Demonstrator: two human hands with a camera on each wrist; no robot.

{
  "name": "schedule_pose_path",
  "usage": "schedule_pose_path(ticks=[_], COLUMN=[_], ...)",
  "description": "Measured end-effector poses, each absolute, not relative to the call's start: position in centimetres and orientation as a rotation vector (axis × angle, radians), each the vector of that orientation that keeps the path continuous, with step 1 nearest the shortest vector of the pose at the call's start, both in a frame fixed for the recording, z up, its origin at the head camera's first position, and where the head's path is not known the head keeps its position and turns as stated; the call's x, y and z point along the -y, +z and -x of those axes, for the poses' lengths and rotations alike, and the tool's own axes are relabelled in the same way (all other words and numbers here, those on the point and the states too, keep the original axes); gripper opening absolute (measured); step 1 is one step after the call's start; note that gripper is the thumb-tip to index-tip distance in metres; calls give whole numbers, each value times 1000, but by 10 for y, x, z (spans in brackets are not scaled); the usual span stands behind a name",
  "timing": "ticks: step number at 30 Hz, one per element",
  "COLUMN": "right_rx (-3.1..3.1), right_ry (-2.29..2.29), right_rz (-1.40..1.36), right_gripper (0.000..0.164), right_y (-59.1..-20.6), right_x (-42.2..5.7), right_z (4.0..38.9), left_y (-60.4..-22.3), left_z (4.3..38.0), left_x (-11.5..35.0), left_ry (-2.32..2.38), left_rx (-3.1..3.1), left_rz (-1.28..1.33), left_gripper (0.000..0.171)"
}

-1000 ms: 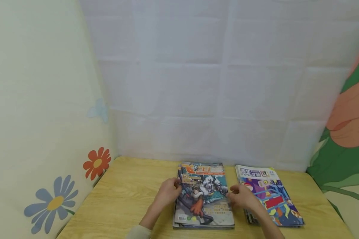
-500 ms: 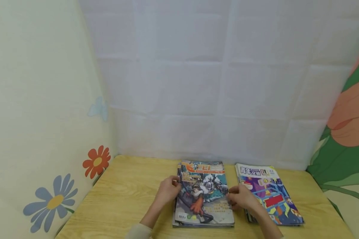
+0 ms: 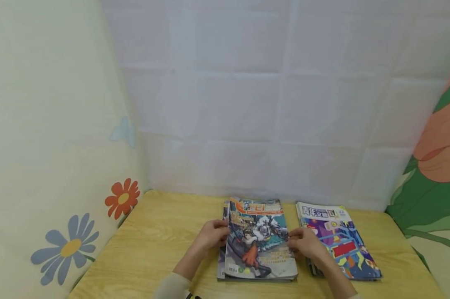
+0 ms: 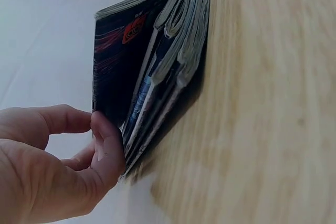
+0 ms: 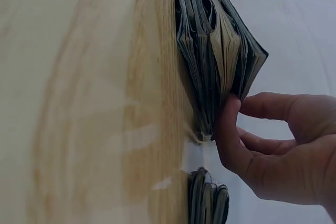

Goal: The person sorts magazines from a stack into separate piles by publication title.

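Note:
The top magazine [image 3: 260, 241], with a comic-style cover, lies slightly lifted and shifted right over a stack of magazines [image 3: 221, 265]. My left hand [image 3: 211, 236] pinches its left edge between thumb and fingers. In the left wrist view its dark underside stands apart from the magazines beneath, near the left hand [image 4: 63, 156]. On the opposite edge my right hand [image 3: 305, 243] pinches the same magazine. The right wrist view has that right hand [image 5: 278, 140] with the thumb under the raised edge and fingers on its other side.
A second stack of magazines [image 3: 344, 245], topped by a purple and blue cover, lies right of the first, partly behind my right forearm. Both rest on a wooden table [image 3: 153, 245]. A white sheet [image 3: 217, 104] hangs behind it, with flower-patterned walls [image 3: 60, 166] at the sides.
Both hands have gone from touching the stack's sides to raising the top magazine a little. It has moved slightly right, baring more of the left edge of the one below.

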State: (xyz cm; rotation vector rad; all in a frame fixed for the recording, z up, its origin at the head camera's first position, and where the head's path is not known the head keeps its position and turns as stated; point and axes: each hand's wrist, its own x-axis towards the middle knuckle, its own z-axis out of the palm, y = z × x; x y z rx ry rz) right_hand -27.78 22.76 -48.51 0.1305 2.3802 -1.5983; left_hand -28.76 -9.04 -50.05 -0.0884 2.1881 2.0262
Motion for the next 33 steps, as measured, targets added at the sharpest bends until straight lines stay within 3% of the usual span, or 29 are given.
schedule_pose_path(ticks=[20, 33], right_rx=[-2273, -2136], right_ry=[-1740, -1873], right_rz=[-63, 142], right_gripper=[38, 40], right_y=[-474, -473], right_x=[-217, -153], right_z=[273, 286], left_y=[-492, -479], left_z=[278, 280], left_x=[115, 181], left_ry=[2032, 1942], left_rx=[-2215, -2399], left_rz=[-33, 95], left_gripper=[40, 35])
